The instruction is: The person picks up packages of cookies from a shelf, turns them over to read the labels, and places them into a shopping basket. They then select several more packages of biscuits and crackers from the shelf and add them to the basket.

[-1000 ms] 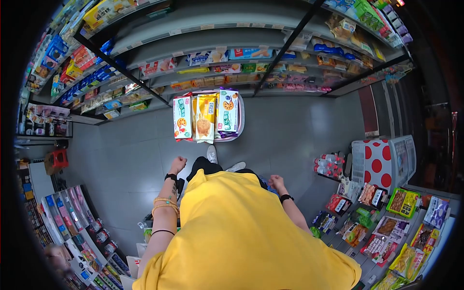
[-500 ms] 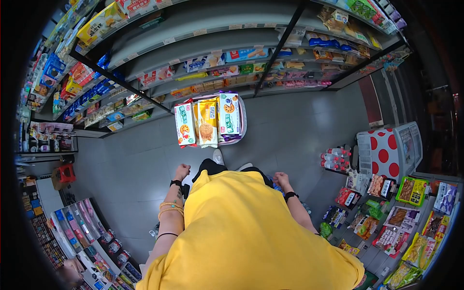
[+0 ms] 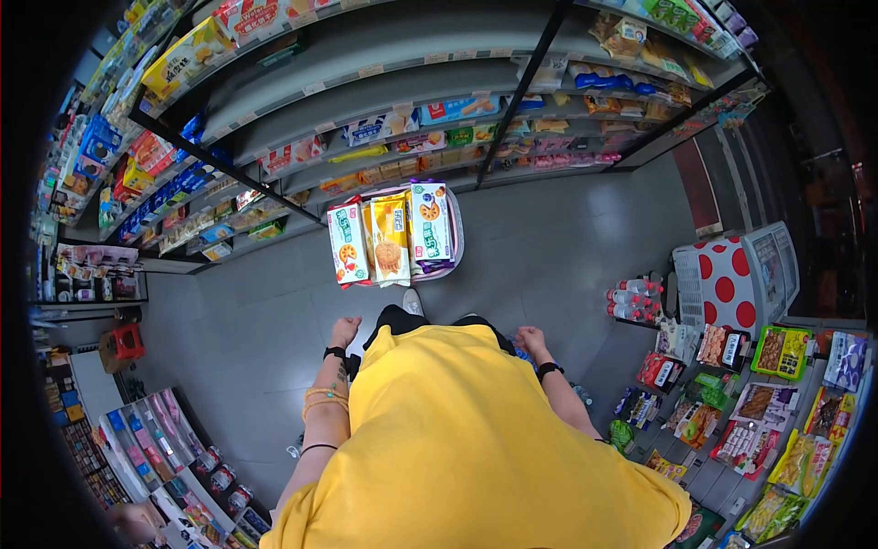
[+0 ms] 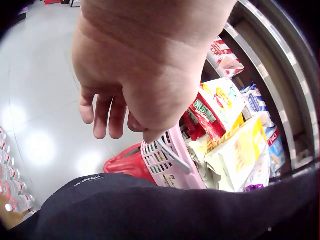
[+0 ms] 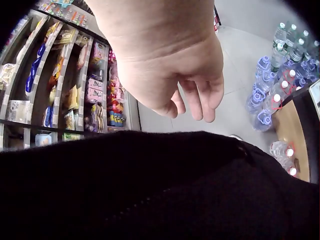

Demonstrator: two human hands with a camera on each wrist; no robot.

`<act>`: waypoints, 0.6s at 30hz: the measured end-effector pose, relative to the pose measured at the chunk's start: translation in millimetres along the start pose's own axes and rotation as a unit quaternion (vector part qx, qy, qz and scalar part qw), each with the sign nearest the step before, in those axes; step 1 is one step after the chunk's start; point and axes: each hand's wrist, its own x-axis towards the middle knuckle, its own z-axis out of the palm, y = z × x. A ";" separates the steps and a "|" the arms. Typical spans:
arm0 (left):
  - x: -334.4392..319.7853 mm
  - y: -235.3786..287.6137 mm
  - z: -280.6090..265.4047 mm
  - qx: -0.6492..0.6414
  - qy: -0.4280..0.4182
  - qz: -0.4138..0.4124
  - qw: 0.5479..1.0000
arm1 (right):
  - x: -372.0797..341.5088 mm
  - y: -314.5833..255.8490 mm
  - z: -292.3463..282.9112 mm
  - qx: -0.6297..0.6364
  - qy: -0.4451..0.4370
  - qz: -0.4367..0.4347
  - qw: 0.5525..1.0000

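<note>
My left hand [image 3: 345, 331] hangs beside my left hip, its fingers loosely bent and holding nothing. On the other side my right hand [image 3: 530, 341] hangs by the hip, relaxed and with nothing in it. In front of my feet stands a pink shopping basket [image 3: 459, 240] on the floor. Packed in its top are a red-and-white biscuit box [image 3: 347, 243], a yellow biscuit pack [image 3: 389, 238] and a purple-and-white biscuit box [image 3: 431, 221]. In the left wrist view the fingers overlap the edge of the basket [image 4: 181, 150] near its grey handle [image 4: 172, 156].
Shelves [image 3: 366, 69] of packaged snacks run across the front. At right are bundled water bottles [image 3: 634, 300], a red-dotted freezer [image 3: 722, 285] and a snack display [image 3: 732, 407]. Another display rack [image 3: 151, 439] stands at left, with a red stool [image 3: 128, 340] beyond it.
The head view has shifted, so the basket and its boxes appear slightly lower in the frame. Both hands stay hanging at my sides, empty throughout.
</note>
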 end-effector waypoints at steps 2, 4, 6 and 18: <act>-5.9 4.0 -2.2 -0.029 -0.015 -0.011 0.999 | 1.5 0.9 -0.3 -0.007 0.004 -0.001 1.000; -3.5 -2.5 0.9 -0.049 -0.024 -0.022 0.998 | 4.0 3.8 -1.1 -0.009 0.003 0.000 1.000; 3.1 -10.1 7.6 -0.059 -0.027 -0.032 0.997 | 6.6 4.4 -1.3 -0.005 -0.003 -0.001 1.000; -16.1 3.3 -2.3 -0.078 -0.036 0.022 0.996 | 6.5 5.4 0.5 0.012 0.008 -0.003 1.000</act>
